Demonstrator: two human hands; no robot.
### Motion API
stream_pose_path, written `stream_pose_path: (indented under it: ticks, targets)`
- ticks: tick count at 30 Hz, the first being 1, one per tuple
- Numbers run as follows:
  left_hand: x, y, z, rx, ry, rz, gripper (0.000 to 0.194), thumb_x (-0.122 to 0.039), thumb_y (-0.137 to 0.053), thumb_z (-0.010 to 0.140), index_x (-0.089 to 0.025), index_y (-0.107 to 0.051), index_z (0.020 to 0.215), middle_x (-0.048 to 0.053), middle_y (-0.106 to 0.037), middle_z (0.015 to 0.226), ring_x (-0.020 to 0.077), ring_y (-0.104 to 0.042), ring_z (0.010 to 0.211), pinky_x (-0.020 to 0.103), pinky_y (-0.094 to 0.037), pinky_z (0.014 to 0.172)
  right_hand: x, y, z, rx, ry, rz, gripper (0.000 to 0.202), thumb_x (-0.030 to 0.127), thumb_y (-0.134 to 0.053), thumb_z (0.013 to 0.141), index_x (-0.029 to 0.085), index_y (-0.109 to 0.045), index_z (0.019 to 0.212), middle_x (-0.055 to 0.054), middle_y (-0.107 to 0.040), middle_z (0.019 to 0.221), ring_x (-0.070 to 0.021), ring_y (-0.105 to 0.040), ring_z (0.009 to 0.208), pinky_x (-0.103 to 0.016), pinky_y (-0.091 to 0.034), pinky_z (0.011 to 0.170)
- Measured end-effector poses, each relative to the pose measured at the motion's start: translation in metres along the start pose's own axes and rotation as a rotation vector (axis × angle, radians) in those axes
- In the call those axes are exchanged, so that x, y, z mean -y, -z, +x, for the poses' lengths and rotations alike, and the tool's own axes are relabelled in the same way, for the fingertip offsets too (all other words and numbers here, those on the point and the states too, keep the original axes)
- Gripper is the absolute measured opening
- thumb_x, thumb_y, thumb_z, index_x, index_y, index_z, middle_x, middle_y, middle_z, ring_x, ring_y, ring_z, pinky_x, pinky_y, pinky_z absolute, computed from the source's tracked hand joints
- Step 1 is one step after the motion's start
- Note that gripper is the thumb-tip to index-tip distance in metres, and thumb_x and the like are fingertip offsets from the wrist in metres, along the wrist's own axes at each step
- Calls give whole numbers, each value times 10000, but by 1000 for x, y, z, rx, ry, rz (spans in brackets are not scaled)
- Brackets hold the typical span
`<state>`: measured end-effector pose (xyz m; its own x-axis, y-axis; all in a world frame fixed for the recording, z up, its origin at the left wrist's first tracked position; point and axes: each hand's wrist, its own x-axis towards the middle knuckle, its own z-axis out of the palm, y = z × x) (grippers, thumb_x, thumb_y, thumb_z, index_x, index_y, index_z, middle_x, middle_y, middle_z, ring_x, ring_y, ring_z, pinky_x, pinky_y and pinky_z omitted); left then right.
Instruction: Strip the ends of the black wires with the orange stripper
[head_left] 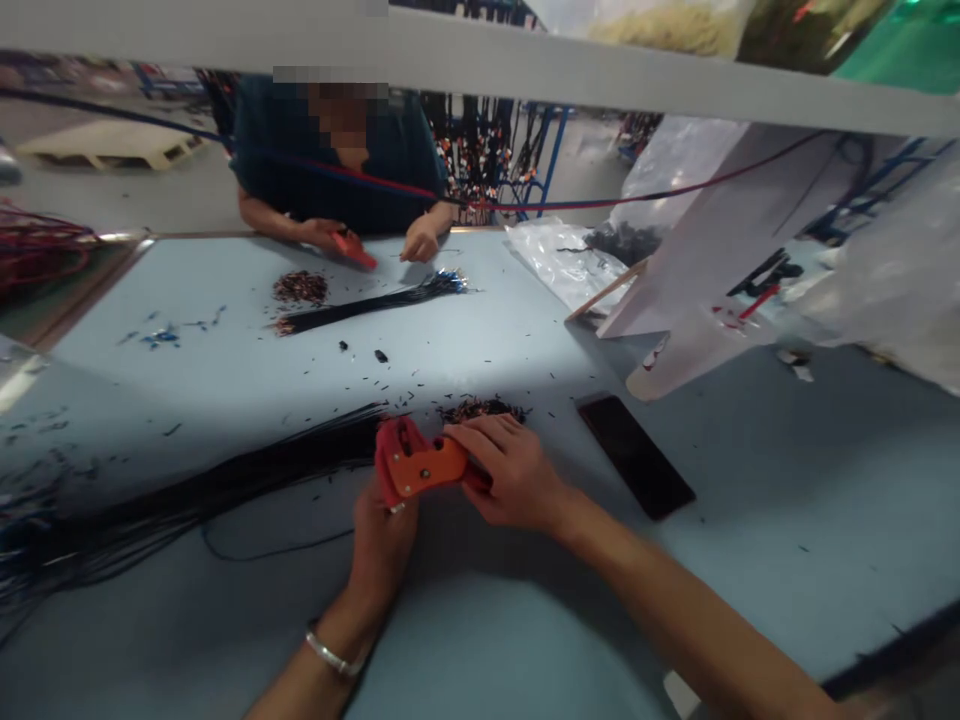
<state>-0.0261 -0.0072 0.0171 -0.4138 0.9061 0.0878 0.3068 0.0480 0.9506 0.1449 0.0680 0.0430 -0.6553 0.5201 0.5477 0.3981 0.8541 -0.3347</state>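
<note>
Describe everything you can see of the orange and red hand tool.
The hand tool has an orange body, apparently plastic, with small round fastenings on its side and a red head at the left end. Dark gaps show along its top. It lies roughly sideways over the pale blue table. The right hand grips its right end, covering much of the handle. The left hand is at the red head, its exact contact hidden. Whether the tool is squeezed shut is unclear.

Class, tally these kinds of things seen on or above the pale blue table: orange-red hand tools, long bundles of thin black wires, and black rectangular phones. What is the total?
Orange-red hand tools: 2
Long bundles of thin black wires: 2
Black rectangular phone: 1
Total: 5
</note>
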Motion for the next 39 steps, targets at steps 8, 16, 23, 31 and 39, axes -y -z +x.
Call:
stream_pose_path:
  ticks: [8, 16, 23, 31, 39]
  targets:
    - [-11, -2, -1, 110, 103, -91, 186, -337, -564, 803, -157, -613, 802, -6, -589, 665, 122, -516, 598, 210, -430, 558, -23, 1, -32, -68, 182, 39, 520, 154, -526, 776, 171, -479, 1293, -144, -617, 1072, -272, -592, 971, -477, -496, 846]
    - [-7, -3, 0, 100, 34, 12, 258, -390, -510, 849, -166, -590, 750, -38, -448, 608, 108, -420, 569, 201, -347, 529, -73, 30, -72, -143, 221, -168, 454, 163, -540, 766, 167, -531, 1220, -133, -632, 1020, -269, -620, 957, -495, -526, 832]
    - [-4, -5, 0, 103, 12, 7, 265, -384, -499, 859, -163, -582, 739, -35, -441, 610, 108, -412, 577, 207, -340, 538, -101, 48, -85, -166, 217, -367, 406, 177, -564, 774, 137, -552, 1177, -150, -639, 977, -287, -625, 912, -475, -534, 777]
    - [0, -5, 1, 102, 3, -5, 267, -384, -498, 860, -159, -585, 745, -37, -424, 608, 103, -394, 566, 203, -327, 520, -118, 55, -78, -252, 91, -406, 394, 229, -541, 802, 152, -526, 1188, -140, -623, 960, -275, -617, 840, -421, -543, 722]
    - [-4, -4, 1, 55, 16, -43, 235, -371, -529, 865, -163, -591, 776, -37, -454, 616, 99, -412, 568, 201, -341, 525, -8, 42, -31, -27, -414, 424, 301, 214, -577, 780, 195, -580, 1080, -90, -659, 996, -226, -639, 862, -360, -504, 786]
